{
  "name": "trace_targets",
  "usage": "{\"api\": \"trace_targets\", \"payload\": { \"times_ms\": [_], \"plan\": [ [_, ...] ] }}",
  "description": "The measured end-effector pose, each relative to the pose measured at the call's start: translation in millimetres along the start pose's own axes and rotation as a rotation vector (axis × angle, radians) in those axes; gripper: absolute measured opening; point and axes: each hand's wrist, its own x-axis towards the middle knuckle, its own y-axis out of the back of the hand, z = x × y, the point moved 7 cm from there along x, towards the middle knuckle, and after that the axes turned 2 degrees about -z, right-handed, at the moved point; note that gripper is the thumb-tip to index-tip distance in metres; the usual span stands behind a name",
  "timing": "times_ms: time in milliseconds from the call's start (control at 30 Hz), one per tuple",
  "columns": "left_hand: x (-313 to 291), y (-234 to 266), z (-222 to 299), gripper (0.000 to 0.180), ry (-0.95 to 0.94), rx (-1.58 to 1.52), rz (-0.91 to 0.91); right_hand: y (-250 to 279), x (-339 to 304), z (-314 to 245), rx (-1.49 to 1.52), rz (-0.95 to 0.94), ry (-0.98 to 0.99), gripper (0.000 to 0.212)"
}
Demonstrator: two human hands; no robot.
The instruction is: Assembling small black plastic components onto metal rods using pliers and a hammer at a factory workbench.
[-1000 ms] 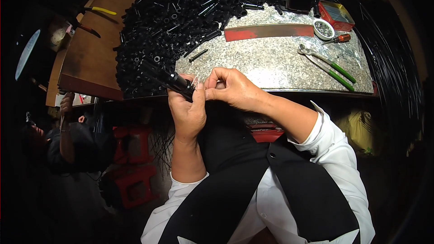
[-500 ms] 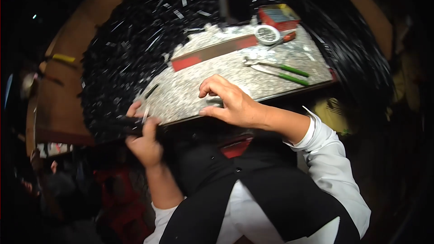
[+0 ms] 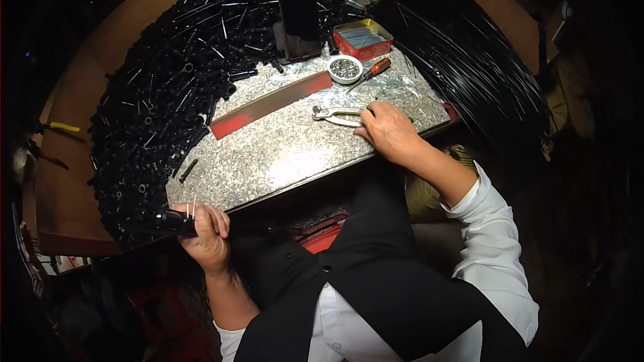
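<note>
At the front left edge of the speckled worktop (image 3: 261,157), my left hand (image 3: 206,245) is closed round a black tube-shaped part (image 3: 171,222). Two thin pale pins stick up from that part beside my thumb. My right hand (image 3: 391,133) has its fingers curled over the handles of end-cutting pliers (image 3: 342,116), which lie on the worktop with their jaws to the left. Most of the green handles are hidden under the hand. A short black pin-like piece (image 3: 188,170) lies by itself near my left hand.
Black tubular parts (image 3: 154,100) are heaped at left and back, black rods (image 3: 463,60) at right. A red-grey bar (image 3: 268,104), white bowl of small metal pieces (image 3: 345,69), screwdriver (image 3: 376,70), red tin (image 3: 363,39) and propped phone (image 3: 300,21) stand or lie along the worktop.
My right hand has moved right from above the worktop's front edge and come down on the pliers. My left hand still holds the black part. The whole view has shifted.
</note>
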Motion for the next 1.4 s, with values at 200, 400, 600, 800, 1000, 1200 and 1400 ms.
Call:
{"api": "trace_targets", "payload": {
  "times_ms": [200, 400, 600, 800, 1000, 1200, 1400],
  "plan": [
    [-19, 1, -5, 0.006, 0.071, 0.14, -0.05, -1, 10, -13, 0.035, 0.054, 0.054, 0.026],
    [-15, -15, -5, 0.004, 0.105, 0.103, -0.187, 46, 16, -53, 0.45, 0.053, 0.055, 0.029],
    [-23, -5, -17, 0.028, 0.22, -0.144, -0.152, 70, 30, -127, 0.308, -0.001, 0.379, 0.031],
    [-24, -12, -11, 0.072, 0.232, -0.24, -0.192, 91, 34, -154, -0.111, 0.426, 0.44, 0.028],
    [-27, -2, -19, 0.091, 0.274, -0.048, -0.159, 84, 33, -166, -0.146, 0.407, 0.482, 0.022],
    [-30, 0, -30, 0.082, 0.285, -0.01, -0.093, 73, 30, -167, -0.083, 0.262, 0.462, 0.023],
    [-33, 7, -39, 0.073, 0.265, 0.041, -0.1, 54, 17, -159, 0.03, -0.004, 0.395, 0.021]
  ]
}}
